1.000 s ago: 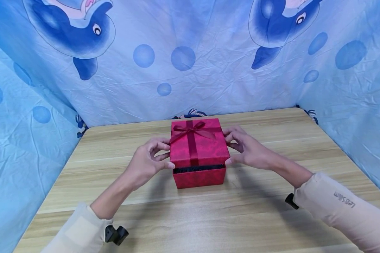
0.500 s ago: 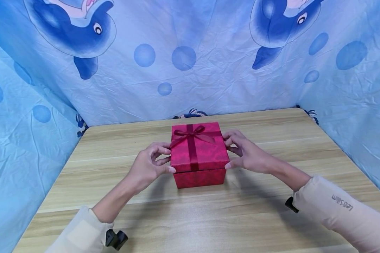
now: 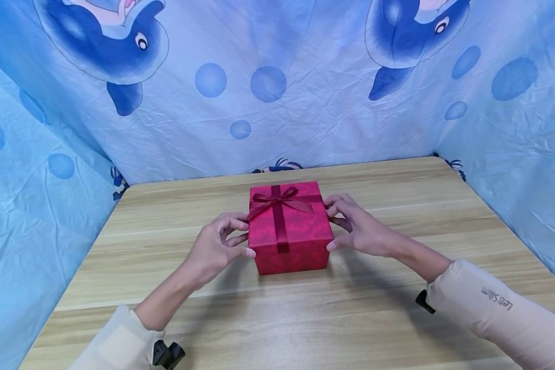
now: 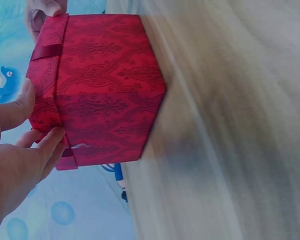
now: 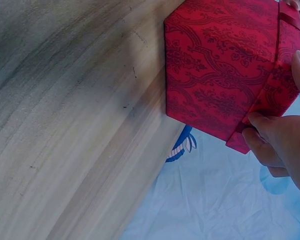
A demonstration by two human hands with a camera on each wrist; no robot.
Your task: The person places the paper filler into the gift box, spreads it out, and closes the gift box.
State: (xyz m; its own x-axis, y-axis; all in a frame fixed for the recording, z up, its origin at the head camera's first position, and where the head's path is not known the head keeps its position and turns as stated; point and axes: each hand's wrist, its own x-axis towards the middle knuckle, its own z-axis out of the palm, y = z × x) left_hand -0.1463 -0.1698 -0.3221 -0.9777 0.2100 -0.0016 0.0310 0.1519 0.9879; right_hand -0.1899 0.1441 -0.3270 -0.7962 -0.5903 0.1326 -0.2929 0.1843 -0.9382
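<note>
A red patterned gift box stands on the wooden table, its lid seated on top with a dark red ribbon bow. My left hand grips the lid's left side, thumb at the front corner and fingers along the edge. On the opposite side my right hand holds the lid the same way. In the left wrist view, the left fingertips touch the lid's rim. The right wrist view has the right fingertips on the rim too. The box's inside is hidden.
The wooden table extends around the box on all sides. A blue curtain with printed dolphins rises behind the table and along both sides. Small black wrist devices stick out from the beige sleeves.
The lid has come down over the box with both hands on it. The gap at the front, with dark contents showing, has closed.
</note>
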